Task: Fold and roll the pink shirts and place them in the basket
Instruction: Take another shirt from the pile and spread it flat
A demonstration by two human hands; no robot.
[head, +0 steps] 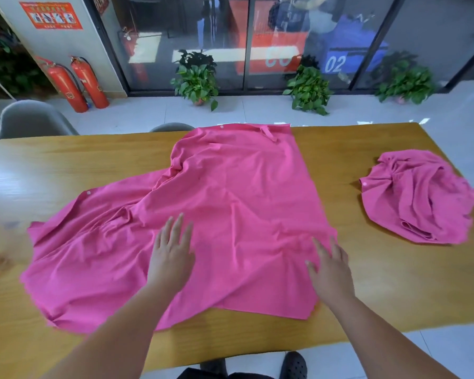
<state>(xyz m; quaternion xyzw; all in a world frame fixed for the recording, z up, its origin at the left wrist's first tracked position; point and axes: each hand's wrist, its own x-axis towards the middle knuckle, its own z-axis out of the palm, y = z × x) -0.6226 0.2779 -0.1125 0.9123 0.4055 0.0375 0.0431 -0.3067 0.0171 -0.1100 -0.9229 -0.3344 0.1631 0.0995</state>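
A pink shirt is lying spread across the wooden table at frame centre. Left hand and right hand are pressing flat on it, fingers straight. A second crumpled pink shirt is sitting at right.

The spread pink shirt covers the middle of the wooden table. At its 3 o'clock a bare strip of tabletop runs between it and the crumpled pink shirt. Bare wood also lies at 9 o'clock. A grey chair stands beyond the far edge at 10 o'clock.
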